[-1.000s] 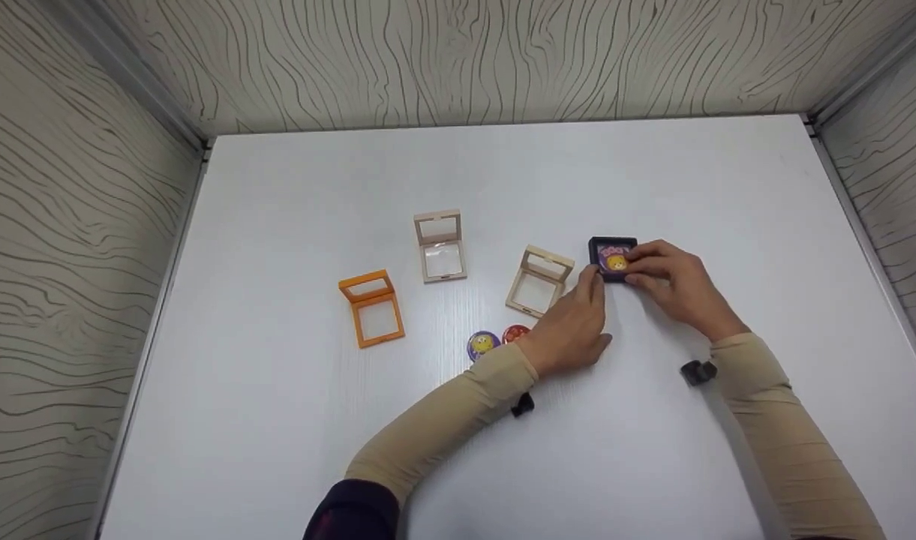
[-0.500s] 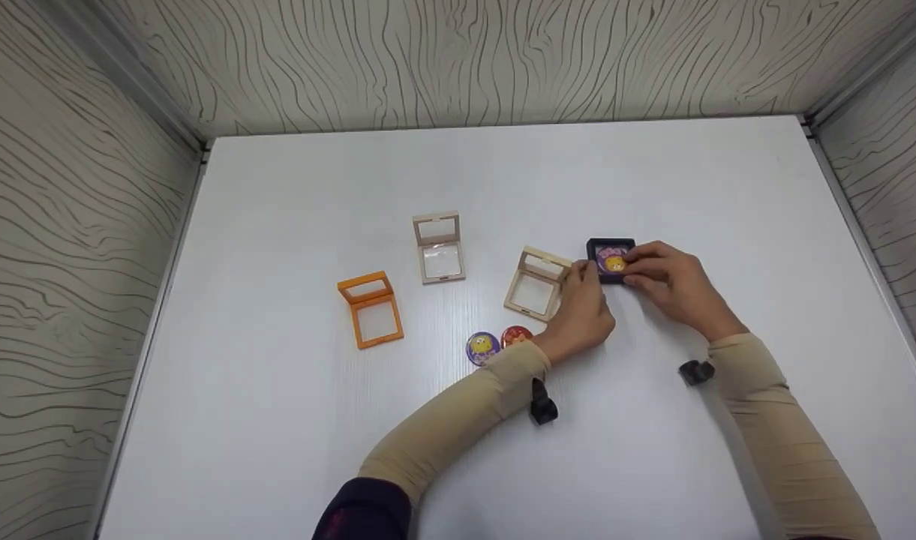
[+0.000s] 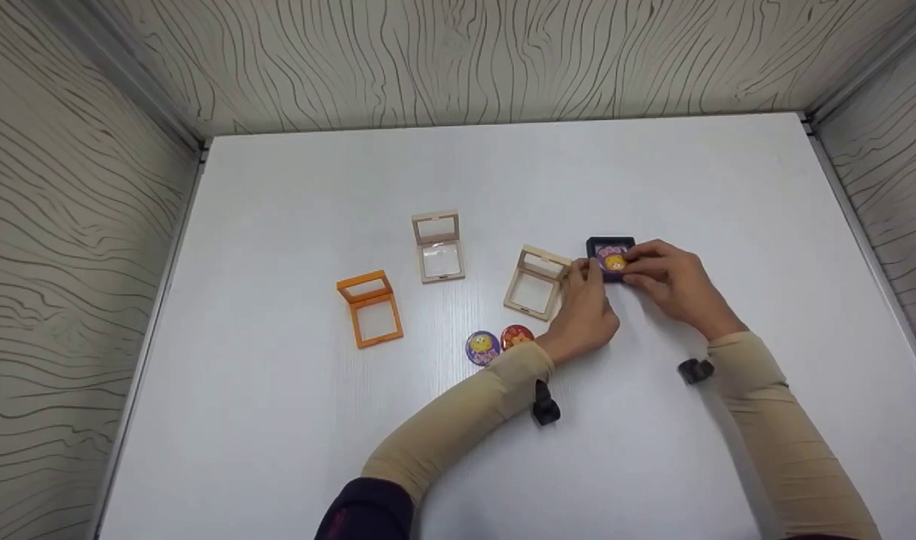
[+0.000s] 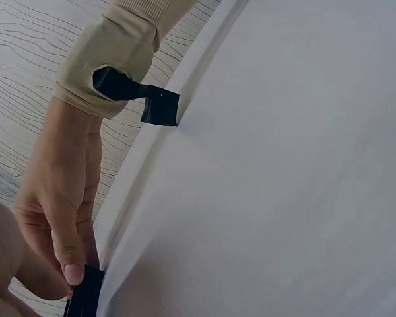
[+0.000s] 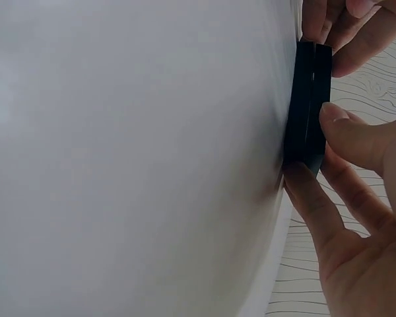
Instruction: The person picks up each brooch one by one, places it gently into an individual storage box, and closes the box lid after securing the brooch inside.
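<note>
A closed black display frame (image 3: 611, 241) lies on the white table, with a round purple badge (image 3: 614, 262) of a yellow bear showing through its window. My left hand (image 3: 584, 319) holds the frame's left side with its fingertips. Opposite it, my right hand (image 3: 675, 289) grips the right side, its thumb at the near edge and fingers over the window. In the right wrist view a thin seam runs along the edge of the black frame (image 5: 308, 105), between the fingers of both hands. Only a corner of the frame (image 4: 86, 290) shows in the left wrist view.
Two open beige frames (image 3: 442, 260) (image 3: 533, 293) and an open orange frame (image 3: 376, 319) stand to the left. A purple badge (image 3: 483, 348) and a red badge (image 3: 516, 337) lie near my left wrist. Wood-patterned walls (image 3: 458, 67) border the table.
My left hand has turned at the wrist and shifted slightly right, its fingers drawing closer together at the frame's edge. The right hand and the black frame have stayed nearly still.
</note>
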Demonstrator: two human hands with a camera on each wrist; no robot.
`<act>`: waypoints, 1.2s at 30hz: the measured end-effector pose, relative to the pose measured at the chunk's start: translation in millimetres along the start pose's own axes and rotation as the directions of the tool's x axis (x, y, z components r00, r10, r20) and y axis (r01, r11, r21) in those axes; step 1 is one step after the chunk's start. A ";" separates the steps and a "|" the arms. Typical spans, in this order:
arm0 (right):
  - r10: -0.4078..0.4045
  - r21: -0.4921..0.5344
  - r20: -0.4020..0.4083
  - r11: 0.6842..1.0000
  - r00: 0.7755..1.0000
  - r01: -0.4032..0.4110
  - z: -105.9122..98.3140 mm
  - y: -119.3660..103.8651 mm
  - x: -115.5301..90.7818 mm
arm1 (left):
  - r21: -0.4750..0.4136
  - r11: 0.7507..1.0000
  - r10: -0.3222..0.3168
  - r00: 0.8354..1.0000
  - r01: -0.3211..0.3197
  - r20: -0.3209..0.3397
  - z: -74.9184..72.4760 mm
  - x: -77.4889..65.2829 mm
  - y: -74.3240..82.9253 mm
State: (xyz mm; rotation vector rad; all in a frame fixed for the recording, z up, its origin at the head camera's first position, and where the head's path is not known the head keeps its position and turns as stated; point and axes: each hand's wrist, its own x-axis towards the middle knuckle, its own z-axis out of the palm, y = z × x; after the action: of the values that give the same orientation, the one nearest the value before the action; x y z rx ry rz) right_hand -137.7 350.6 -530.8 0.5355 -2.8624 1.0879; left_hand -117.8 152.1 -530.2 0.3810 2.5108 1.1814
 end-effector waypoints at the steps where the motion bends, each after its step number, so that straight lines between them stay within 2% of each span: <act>1: 0.002 -0.004 0.001 1.000 1.000 -0.002 -0.1 -0.1 0.0 | 0.003 1.000 -0.001 1.000 0.001 0.000 0.0 0.0 0.2; 9: 0.014 -0.009 0.018 1.000 1.000 -0.014 -1.5 -1.3 0.4 | 0.013 1.000 0.011 1.000 -0.011 0.006 -1.2 0.1 1.5; 16: -0.068 -0.037 0.008 0.997 0.998 0.068 -3.1 -2.6 2.3 | 0.094 0.994 0.055 0.996 -0.061 0.063 -10.7 -3.5 2.4; 20: -0.055 -0.046 0.007 0.997 0.998 0.055 -4.5 -4.8 1.3 | 0.152 0.983 0.086 0.990 -0.103 0.116 -16.0 -7.7 4.3; 25: -0.006 -0.073 -0.011 0.997 1.000 0.005 -6.7 -11.1 0.1 | 0.240 0.954 0.137 0.975 -0.177 0.174 -22.0 -16.2 8.4; 27: -0.007 -0.080 -0.039 0.997 0.999 0.004 -6.3 -14.4 -1.0 | 0.277 0.934 0.178 0.966 -0.226 0.186 -25.3 -20.8 9.0; 31: -0.026 -0.075 -0.107 0.997 0.994 0.018 -2.4 -22.7 -4.4 | 0.351 0.873 0.277 0.937 -0.338 0.215 -36.9 -32.5 5.3; 32: -0.027 -0.071 -0.118 0.997 0.993 0.019 -0.8 -25.4 -5.7 | 0.355 0.865 0.290 0.931 -0.354 0.221 -40.9 -36.3 2.9; 34: -0.025 -0.061 -0.130 0.998 0.991 0.017 3.0 -31.0 -8.5 | 0.355 0.859 0.306 0.926 -0.369 0.222 -50.0 -44.9 -3.7; 36: -0.014 -0.054 -0.125 0.999 0.992 0.008 7.1 -36.8 -11.5 | 0.334 0.868 0.313 0.927 -0.368 0.207 -59.6 -53.6 -12.7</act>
State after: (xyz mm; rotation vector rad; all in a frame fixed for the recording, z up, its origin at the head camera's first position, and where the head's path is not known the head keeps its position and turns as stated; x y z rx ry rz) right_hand -114.2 323.9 -514.3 0.4617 -2.7676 1.0019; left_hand -94.8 82.9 -494.5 1.0097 2.5952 0.7431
